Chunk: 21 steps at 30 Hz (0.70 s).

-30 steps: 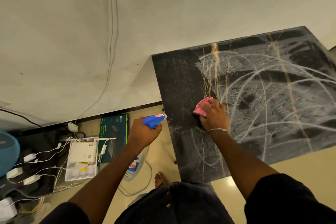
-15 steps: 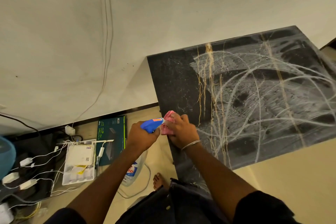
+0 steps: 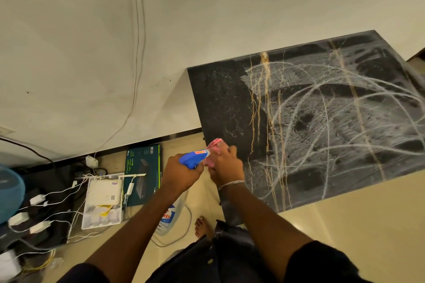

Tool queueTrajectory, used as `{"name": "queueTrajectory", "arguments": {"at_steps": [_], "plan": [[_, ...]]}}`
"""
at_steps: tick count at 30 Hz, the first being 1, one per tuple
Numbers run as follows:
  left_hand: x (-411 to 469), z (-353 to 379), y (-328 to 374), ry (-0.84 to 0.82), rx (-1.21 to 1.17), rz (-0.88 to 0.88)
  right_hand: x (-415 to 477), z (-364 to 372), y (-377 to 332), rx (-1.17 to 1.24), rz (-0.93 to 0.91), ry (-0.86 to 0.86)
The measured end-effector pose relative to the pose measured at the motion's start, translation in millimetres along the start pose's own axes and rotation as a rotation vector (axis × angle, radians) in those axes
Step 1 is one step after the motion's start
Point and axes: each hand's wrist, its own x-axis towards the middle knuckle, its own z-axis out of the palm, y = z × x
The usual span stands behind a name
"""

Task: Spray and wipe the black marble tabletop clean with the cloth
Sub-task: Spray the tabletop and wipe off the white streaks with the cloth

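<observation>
The black marble tabletop point(image 3: 322, 122) with gold veins carries pale smeared streaks over its middle and right; its left strip looks darker. My right hand point(image 3: 226, 165) grips a crumpled pink cloth point(image 3: 215, 146) at the table's left edge. My left hand point(image 3: 181, 173) holds a spray bottle by its blue trigger head point(image 3: 192, 158), whose nozzle touches the cloth. The clear bottle body point(image 3: 169, 216) hangs below my forearm, partly hidden.
A pale wall stands behind the table with cables running down it. On the floor at left lie a dark green box point(image 3: 142, 174), a white router on a tray point(image 3: 103, 200), several white chargers and wires. A bare foot point(image 3: 202, 226) is by the table's corner.
My right hand slid the cloth left across the marble to the table's left edge, meeting the spray nozzle. The left hand with the bottle stayed almost in place.
</observation>
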Motion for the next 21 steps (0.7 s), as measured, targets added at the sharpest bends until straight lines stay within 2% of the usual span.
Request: {"name": "queueTrajectory", "arguments": {"at_steps": [3,6,12,16,18,21], "plan": [[-0.1,0.7,1.7,-0.019,0.000,-0.053,-9.4,15.2,-15.6,0.015,-0.124,-0.050],[-0.1,-2.0,4.1,-0.011,0.006,-0.027,-12.1,6.2,9.1,-0.006,-0.169,-0.063],[0.4,-4.8,2.9,0.000,0.011,0.002,-11.6,-31.3,95.5,-0.067,0.155,0.130],[-2.3,-5.9,-0.8,0.010,0.003,-0.017,-9.6,-34.9,99.7,-0.075,0.299,0.153],[-4.9,-7.2,-1.3,0.009,-0.004,-0.045,-6.8,-28.3,79.8,-0.057,0.316,0.136],[-11.1,-10.4,0.1,0.023,-0.013,-0.057,3.6,-12.7,36.3,-0.032,0.194,0.067]]}}
